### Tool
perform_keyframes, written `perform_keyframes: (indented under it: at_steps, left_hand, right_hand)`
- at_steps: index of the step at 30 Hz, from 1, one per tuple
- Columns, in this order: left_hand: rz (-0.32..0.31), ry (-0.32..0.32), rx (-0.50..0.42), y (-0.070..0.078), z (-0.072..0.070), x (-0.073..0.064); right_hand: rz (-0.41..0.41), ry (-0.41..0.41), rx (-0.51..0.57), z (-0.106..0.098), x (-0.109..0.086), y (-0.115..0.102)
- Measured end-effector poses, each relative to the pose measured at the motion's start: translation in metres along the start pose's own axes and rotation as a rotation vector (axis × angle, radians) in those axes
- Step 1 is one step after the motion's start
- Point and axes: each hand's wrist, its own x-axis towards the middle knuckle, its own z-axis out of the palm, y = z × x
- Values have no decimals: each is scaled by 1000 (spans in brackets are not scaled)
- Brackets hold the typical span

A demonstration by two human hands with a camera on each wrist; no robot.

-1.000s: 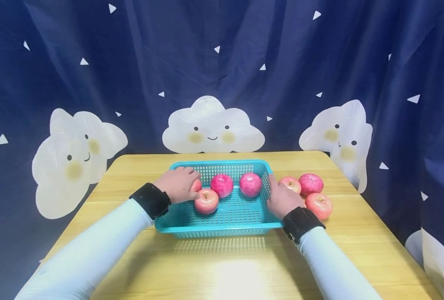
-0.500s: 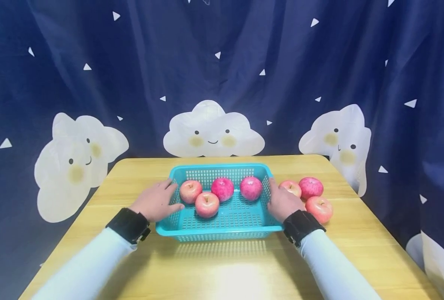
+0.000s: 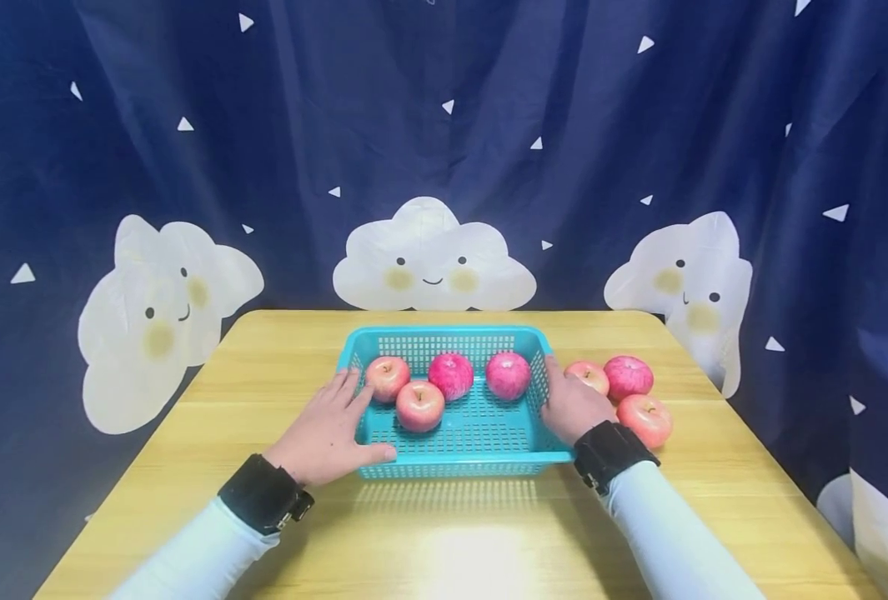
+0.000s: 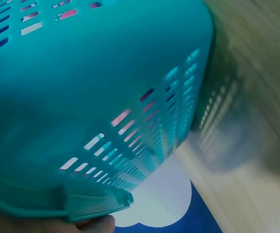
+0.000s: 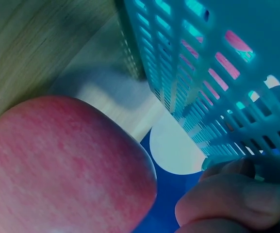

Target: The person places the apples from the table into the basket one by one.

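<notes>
Teal basket mid-surface holds four apples; three apples wait on the surface just right of it. Left hand lies with fingers spread along its left wall, right hand fingers curl on the right rim; loading looks over halfway

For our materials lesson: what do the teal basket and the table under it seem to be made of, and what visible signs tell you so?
Basket: apparently moulded plastic, smooth and slightly glossy; its uniform teal colour and regular rows of slots in the walls suggest it.
Table: looks like wood or a wood-pattern laminate; pale yellow grain lines run across it, and a bright sheen on the near part suggests a smooth sealed surface. Which of the two cannot be told.
</notes>
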Motion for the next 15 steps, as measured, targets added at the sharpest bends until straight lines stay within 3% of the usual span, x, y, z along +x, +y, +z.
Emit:
perform_keyframes:
  at_steps: [6, 15]
  left_hand:
    - [-64, 25, -14, 2, 2, -3]
    - [-80, 11, -24, 5, 6, -2]
  right_hand:
    - [-8, -10, 8, 0, 1, -1]
    - [-24, -19, 38, -1, 2, 6]
